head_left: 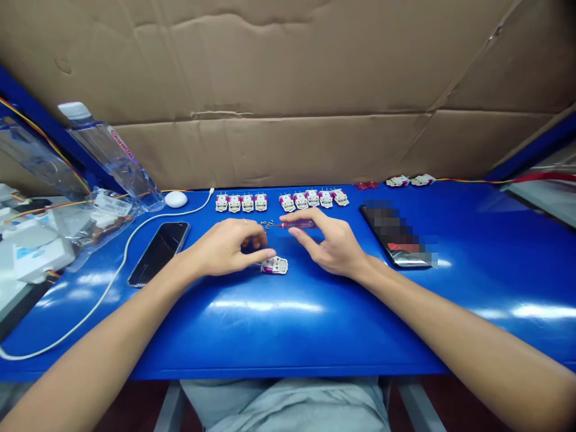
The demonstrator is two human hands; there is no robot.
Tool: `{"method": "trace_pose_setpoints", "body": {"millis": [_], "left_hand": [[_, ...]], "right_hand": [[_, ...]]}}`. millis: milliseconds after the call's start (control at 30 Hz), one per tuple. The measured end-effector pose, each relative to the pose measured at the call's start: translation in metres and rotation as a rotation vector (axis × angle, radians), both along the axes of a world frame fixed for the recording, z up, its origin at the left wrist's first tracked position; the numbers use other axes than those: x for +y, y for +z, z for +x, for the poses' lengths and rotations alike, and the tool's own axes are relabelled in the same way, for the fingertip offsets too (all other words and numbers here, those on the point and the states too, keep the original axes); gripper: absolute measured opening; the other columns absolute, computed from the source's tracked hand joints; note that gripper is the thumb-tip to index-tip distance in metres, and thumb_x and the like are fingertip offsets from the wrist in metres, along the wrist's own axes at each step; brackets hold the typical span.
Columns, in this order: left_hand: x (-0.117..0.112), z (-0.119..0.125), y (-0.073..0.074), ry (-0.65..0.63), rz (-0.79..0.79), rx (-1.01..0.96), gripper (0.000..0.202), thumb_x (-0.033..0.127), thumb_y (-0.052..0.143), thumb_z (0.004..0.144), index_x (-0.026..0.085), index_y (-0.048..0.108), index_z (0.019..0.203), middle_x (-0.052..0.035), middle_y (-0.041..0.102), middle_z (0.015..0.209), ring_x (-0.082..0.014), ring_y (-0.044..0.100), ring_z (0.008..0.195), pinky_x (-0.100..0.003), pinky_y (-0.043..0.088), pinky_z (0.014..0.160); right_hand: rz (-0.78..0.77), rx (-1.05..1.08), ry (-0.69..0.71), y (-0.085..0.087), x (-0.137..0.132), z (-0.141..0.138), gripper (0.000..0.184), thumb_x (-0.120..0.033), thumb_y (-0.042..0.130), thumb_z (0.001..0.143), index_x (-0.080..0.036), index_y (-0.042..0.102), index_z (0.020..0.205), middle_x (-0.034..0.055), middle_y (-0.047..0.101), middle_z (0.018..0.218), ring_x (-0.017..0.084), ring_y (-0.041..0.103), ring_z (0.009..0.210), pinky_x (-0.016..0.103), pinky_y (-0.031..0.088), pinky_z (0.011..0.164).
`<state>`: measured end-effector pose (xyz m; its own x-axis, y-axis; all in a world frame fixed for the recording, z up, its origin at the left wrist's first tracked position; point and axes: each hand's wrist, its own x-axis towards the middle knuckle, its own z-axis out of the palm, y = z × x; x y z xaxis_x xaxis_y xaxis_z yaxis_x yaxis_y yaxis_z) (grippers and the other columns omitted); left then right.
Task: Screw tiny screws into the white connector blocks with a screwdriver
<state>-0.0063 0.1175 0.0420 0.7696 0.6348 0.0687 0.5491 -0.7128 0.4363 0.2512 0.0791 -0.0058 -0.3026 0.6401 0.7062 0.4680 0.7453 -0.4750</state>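
This was a small electronics assembly workshop. A blue workbench (288,324) ran beneath the fingers (306,217), with rows of white-and-magenta connectors (247,203) just beyond them and cardboard sheeting (270,72) farther behind.

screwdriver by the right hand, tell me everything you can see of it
The screwdriver is small, with a translucent purple handle that looks like plastic and a thin metal shaft. It sits roughly level, its shaft pointing left towards a small cluster of screws on the blue table. The right hand's index finger lies over the handle and its thumb sits just below. I can't tell whether it's gripped or resting on the table, and the tip is too small to make out.
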Motion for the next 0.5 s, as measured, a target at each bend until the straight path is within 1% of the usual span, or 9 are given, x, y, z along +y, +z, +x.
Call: {"method": "trace_pose_setpoints", "body": {"millis": [100,167,300,400,500], "left_hand": [[0.005,-0.001,-0.006,0.171,0.098,-0.101,0.034,0.053,0.069,0.098,0.02,0.075,0.103,-0.0045,0.078,0.092,-0.0211,0.069,0.077,-0.034,0.051,0.074],[0.007,0.0,-0.011,0.222,0.13,-0.136,0.035,0.052,0.071,0.095,0.02,0.075,0.109,-0.0048,0.079,0.095,-0.0212,0.068,0.077,-0.034,0.052,0.074],[0.008,0.003,-0.019,0.22,0.125,-0.168,0.03,0.044,0.071,0.096,0.02,0.077,0.113,-0.0047,0.08,0.098,-0.0196,0.067,0.076,-0.033,0.052,0.074],[0.009,0.005,-0.023,0.222,0.135,-0.185,0.02,0.036,0.07,0.098,0.021,0.08,0.107,-0.0036,0.081,0.094,-0.0181,0.067,0.075,-0.031,0.05,0.072],[0.01,0.005,-0.026,0.237,0.15,-0.187,0.015,0.031,0.071,0.097,0.021,0.081,0.101,-0.0027,0.08,0.09,-0.0179,0.068,0.075,-0.029,0.048,0.071]], "right_hand": [[0.017,0.009,-0.001,0.002,-0.002,0.0,0.015,-0.026,0.065,0.109,-0.024,0.071,0.123,0.0058,0.085,0.117,0.022,0.083,0.108,0.034,0.07,0.095],[0.019,0.001,0.001,0.002,-0.003,0.0,0.016,-0.026,0.064,0.11,-0.023,0.072,0.123,0.006,0.085,0.117,0.022,0.084,0.107,0.033,0.07,0.093],[0.039,-0.013,0.008,0.002,-0.005,-0.001,0.016,-0.026,0.063,0.11,-0.022,0.072,0.123,0.0065,0.085,0.118,0.022,0.084,0.107,0.034,0.071,0.091],[0.058,-0.007,0.03,0.001,-0.005,-0.001,0.016,-0.026,0.064,0.11,-0.021,0.071,0.124,0.0066,0.085,0.117,0.021,0.085,0.104,0.034,0.071,0.09],[0.074,-0.007,0.039,0.001,-0.004,-0.001,0.016,-0.026,0.064,0.11,-0.021,0.071,0.124,0.0069,0.085,0.116,0.021,0.085,0.105,0.034,0.071,0.091]]}}
